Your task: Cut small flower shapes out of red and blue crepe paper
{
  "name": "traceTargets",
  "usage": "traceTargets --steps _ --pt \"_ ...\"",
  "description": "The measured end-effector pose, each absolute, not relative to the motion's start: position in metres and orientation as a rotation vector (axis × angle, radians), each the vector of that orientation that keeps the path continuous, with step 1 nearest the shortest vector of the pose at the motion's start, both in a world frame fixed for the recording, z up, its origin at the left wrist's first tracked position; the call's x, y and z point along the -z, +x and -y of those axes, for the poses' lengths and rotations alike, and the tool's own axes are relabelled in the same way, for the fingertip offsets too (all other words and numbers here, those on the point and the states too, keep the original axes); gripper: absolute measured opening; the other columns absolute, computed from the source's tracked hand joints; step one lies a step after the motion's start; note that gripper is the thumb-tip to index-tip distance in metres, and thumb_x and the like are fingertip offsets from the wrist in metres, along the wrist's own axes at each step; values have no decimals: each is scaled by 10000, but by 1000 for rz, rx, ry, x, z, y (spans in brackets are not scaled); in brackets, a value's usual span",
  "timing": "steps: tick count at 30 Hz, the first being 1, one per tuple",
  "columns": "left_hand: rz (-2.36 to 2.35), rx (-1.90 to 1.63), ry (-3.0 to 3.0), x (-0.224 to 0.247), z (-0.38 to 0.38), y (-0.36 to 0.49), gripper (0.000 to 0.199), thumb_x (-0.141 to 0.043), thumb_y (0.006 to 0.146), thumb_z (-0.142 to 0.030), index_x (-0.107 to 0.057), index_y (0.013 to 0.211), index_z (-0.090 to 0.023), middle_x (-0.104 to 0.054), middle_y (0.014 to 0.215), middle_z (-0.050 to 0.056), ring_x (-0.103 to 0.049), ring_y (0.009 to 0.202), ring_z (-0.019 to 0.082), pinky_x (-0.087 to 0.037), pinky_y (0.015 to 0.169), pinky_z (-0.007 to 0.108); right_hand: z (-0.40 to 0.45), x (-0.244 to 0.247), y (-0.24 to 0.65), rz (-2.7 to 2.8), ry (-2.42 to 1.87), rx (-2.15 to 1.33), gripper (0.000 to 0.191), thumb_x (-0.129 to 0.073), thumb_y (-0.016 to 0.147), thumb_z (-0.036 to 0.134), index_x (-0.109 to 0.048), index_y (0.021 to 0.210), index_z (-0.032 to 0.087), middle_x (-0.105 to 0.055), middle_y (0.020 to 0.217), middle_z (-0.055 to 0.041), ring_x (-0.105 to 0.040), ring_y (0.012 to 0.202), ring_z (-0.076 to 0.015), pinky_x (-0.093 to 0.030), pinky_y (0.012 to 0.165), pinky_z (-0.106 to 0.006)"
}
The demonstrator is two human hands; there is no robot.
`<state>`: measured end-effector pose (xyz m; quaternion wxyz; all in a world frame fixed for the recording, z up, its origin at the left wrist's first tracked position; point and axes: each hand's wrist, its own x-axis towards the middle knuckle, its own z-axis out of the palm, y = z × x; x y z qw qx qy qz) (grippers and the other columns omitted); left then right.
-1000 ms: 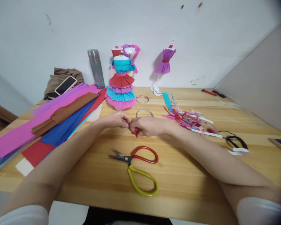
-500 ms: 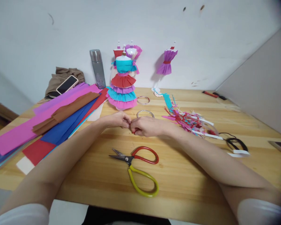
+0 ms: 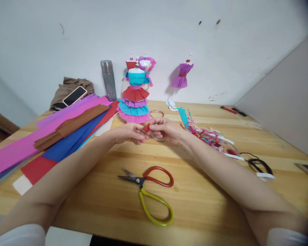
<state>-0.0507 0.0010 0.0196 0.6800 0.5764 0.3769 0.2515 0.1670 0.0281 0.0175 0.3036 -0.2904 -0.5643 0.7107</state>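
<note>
A small piece of red crepe paper (image 3: 148, 127), bunched or rolled, is pinched between my two hands above the table. My left hand (image 3: 133, 133) is closed on its left side, thumb and fingertips together. From the right, my right hand (image 3: 165, 130) grips the same piece with thumb and forefinger. Scissors (image 3: 140, 181) with one red and one yellow handle lie partly open on the table below the hands. Behind my hands stands a dress form (image 3: 136, 92) in tiered blue, red, purple and pink paper. A ring of tape or wire (image 3: 157, 136) is partly hidden by my right hand.
Strips of coloured crepe paper (image 3: 74, 124) spread over the left side. A phone (image 3: 75, 96), brown cloth and a grey flask (image 3: 108, 80) are behind them. Paper scraps (image 3: 207, 136), a black band (image 3: 260, 165) and a purple-dressed form (image 3: 183, 76) are to the right.
My hands have turned and opened slightly, bringing the red paper into fuller view between the fingertips. The camera view has tilted up a little, so the table items sit lower.
</note>
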Motion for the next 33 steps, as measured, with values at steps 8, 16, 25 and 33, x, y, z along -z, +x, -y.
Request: traceTargets --steps 8,16,25,33 --pt "-988 -788 1272 -17 1 -39 255 -857 771 -303 -703 756 -100 -714 693 48 -630 571 89 -490 573 216 -29 -14 166 1432 -782 -1955 324 -901 640 266 -629 784 164 -544 545 65 -362 458 -44 -184 441 -187" --pt "-1028 -874 1308 -25 7 -33 176 -743 829 -181 -668 685 -113 -703 636 34 -611 511 80 -487 539 202 -28 -14 164 1422 -775 -1958 366 -916 661 324 -600 775 176 -522 562 66 -371 480 -55 -210 446 -191" --pt "-1159 -948 1322 -31 10 -28 233 -650 873 -95 -654 642 -120 -668 576 11 -588 467 72 -475 493 184 -25 -15 162 1627 -865 -1698 410 -862 700 503 -632 813 183 -586 533 35 -428 423 -76 -227 402 -216" --pt "-1139 -963 1297 -30 8 -29 231 -676 875 -101 -661 645 -120 -673 577 16 -589 468 78 -473 490 186 -25 -16 161 1714 -904 -1561 335 -857 676 393 -599 723 184 -546 479 54 -406 403 -59 -222 418 -208"
